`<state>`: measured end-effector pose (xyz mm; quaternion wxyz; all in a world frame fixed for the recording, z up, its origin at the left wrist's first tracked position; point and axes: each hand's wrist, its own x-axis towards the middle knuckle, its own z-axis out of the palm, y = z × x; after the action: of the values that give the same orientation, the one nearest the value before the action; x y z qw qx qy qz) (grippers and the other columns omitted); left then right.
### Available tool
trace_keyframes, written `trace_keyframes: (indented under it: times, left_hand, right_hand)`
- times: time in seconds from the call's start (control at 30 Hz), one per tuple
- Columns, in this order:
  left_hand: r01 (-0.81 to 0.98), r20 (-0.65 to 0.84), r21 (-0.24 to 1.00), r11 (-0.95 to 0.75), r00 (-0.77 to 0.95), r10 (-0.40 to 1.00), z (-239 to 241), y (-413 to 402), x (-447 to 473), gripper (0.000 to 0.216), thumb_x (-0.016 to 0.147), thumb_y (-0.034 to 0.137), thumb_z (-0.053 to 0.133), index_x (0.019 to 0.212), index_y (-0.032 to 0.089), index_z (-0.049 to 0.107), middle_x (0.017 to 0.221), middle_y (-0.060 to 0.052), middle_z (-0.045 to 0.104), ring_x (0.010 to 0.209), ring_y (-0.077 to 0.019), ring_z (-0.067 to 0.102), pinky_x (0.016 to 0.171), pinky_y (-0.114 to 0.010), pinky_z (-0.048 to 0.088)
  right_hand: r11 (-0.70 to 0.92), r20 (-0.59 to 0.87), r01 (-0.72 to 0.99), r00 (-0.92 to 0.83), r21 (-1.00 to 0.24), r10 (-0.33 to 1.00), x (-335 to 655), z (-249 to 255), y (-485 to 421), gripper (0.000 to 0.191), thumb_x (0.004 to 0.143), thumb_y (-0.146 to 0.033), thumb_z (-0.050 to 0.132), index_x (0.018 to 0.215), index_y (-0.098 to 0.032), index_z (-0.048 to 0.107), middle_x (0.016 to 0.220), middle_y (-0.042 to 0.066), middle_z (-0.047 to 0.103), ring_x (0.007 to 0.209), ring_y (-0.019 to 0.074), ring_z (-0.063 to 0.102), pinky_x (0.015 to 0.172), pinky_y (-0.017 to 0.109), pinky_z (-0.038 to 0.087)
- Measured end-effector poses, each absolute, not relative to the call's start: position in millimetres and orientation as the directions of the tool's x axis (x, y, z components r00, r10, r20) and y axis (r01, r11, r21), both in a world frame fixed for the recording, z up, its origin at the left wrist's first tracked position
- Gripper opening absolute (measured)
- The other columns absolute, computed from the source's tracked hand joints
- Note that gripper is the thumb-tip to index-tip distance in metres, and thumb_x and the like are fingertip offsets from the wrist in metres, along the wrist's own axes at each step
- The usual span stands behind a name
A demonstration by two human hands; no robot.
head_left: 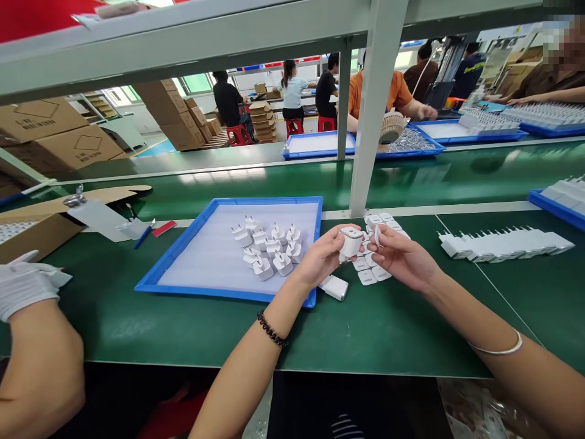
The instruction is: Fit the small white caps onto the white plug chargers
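My left hand [326, 250] is closed around a white plug charger [351, 242], tilted with its port face up. Close beside it, my right hand [402, 253] pinches a thin white piece [377, 235] that looks like one of the flat squares on the table. Those white rounded squares [367, 277] lie in rows beneath and behind my hands, partly hidden by them. Another white charger [336, 287] lies on its side by the tray's corner. Left of my hands, a blue-rimmed tray [201, 293] holds several white chargers [273, 247] with their pins up.
A row of white chargers [503, 245] lies to the right. At far left are a co-worker's gloved hand [27, 286], an open carton [41, 241], a blue pen [145, 235] and a red strip [164, 228]. A grey post [372, 110] rises behind my hands; people work beyond.
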<state>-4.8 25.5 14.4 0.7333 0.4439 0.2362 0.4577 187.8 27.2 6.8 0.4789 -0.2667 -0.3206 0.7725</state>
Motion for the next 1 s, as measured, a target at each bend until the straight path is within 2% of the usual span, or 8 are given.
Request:
trace_keyframes:
  times: [0.13, 0.23, 0.3, 0.4, 0.63, 0.77, 0.9, 1.0]
  left_hand:
    - [-0.513, 0.042, 0.838, 0.187, 0.401, 0.915, 17.0, 24.1, -3.1, 0.047, 0.071, 0.037, 0.084, 0.101, 0.016, 0.055, 0.099, -0.008, 0.07, 0.081, -0.0154, 0.064, 0.071, -0.027, 0.047]
    - [-0.497, 0.012, 0.852, 0.167, 0.337, 0.941, 17.3, 23.2, -1.7, 0.051, 0.073, 0.045, 0.082, 0.095, 0.021, 0.044, 0.092, -0.004, 0.069, 0.071, -0.0135, 0.063, 0.058, -0.024, 0.044]
    - [-0.486, 0.002, 0.86, 0.155, 0.307, 0.952, 17.0, 23.6, -1.8, 0.052, 0.075, 0.052, 0.078, 0.098, 0.023, 0.041, 0.089, -0.002, 0.068, 0.067, -0.0127, 0.061, 0.051, -0.021, 0.038]
    - [-0.493, -0.009, 0.852, 0.176, 0.322, 0.947, 16.2, 26.0, -3.8, 0.056, 0.073, 0.049, 0.081, 0.107, 0.021, 0.046, 0.091, -0.001, 0.068, 0.072, -0.0128, 0.064, 0.059, -0.023, 0.043]
    - [-0.448, -0.021, 0.886, 0.124, 0.227, 0.974, 11.8, 32.5, -8.7, 0.053, 0.062, 0.034, 0.089, 0.101, 0.014, 0.06, 0.093, -0.004, 0.071, 0.085, -0.0144, 0.066, 0.085, -0.031, 0.049]
    - [-0.419, -0.016, 0.902, 0.1, 0.199, 0.98, 10.0, 30.7, -6.1, 0.056, 0.06, 0.033, 0.09, 0.093, 0.019, 0.047, 0.085, 0.004, 0.064, 0.082, -0.0145, 0.068, 0.081, -0.033, 0.052]
    - [-0.287, 0.078, 0.958, -0.002, 0.255, 0.964, 9.9, 25.1, -1.8, 0.055, 0.069, 0.037, 0.085, 0.1, 0.022, 0.042, 0.091, 0.004, 0.059, 0.072, -0.0084, 0.059, 0.07, -0.026, 0.048]
    - [-0.218, 0.102, 0.976, -0.029, 0.332, 0.938, 10.3, 20.4, -1.0, 0.053, 0.079, 0.041, 0.076, 0.118, 0.023, 0.046, 0.097, 0.001, 0.058, 0.086, -0.0111, 0.056, 0.082, -0.027, 0.048]
  right_hand:
    - [-0.415, -0.119, -0.578, -0.48, -0.703, 0.869, 182.3, 8.3, 21.2, 0.016, 0.075, -0.024, 0.081, 0.078, -0.016, 0.067, 0.079, 0.002, 0.063, 0.071, 0.0095, 0.057, 0.055, 0.017, 0.047]
    - [-0.456, -0.148, -0.596, -0.492, -0.661, 0.858, 177.2, 6.9, 19.5, 0.02, 0.074, -0.023, 0.082, 0.071, -0.015, 0.063, 0.073, 0.0, 0.058, 0.065, 0.0075, 0.051, 0.05, 0.016, 0.043]
    - [-0.473, -0.16, -0.609, -0.496, -0.637, 0.853, 175.6, 5.1, 20.1, 0.024, 0.073, -0.02, 0.082, 0.067, -0.016, 0.059, 0.064, -0.003, 0.049, 0.056, 0.0053, 0.041, 0.044, 0.015, 0.036]
    - [-0.468, -0.195, -0.603, -0.462, -0.646, 0.865, 176.6, 1.3, 24.1, 0.029, 0.071, -0.019, 0.083, 0.065, -0.017, 0.055, 0.059, -0.006, 0.042, 0.051, 0.0048, 0.036, 0.044, 0.015, 0.035]
    - [-0.418, -0.222, -0.57, -0.383, -0.707, 0.897, 180.7, -5.4, 33.1, 0.03, 0.072, -0.026, 0.083, 0.069, -0.02, 0.054, 0.065, -0.003, 0.053, 0.055, 0.0083, 0.046, 0.051, 0.021, 0.045]
    - [-0.414, -0.217, -0.561, -0.384, -0.717, 0.897, 180.0, -5.7, 31.2, 0.028, 0.073, -0.028, 0.083, 0.072, -0.021, 0.056, 0.065, -0.004, 0.055, 0.056, 0.0076, 0.049, 0.053, 0.02, 0.048]
    - [-0.39, -0.198, -0.546, -0.377, -0.742, 0.905, 181.4, -3.8, 29.4, 0.025, 0.073, -0.026, 0.084, 0.073, -0.019, 0.06, 0.07, -0.003, 0.063, 0.06, 0.0063, 0.055, 0.06, 0.018, 0.051]
    - [-0.338, -0.169, -0.508, -0.349, -0.792, 0.922, 183.1, 1.0, 28.2, 0.024, 0.073, -0.029, 0.085, 0.076, -0.019, 0.063, 0.073, -0.002, 0.067, 0.06, 0.0064, 0.058, 0.06, 0.018, 0.051]
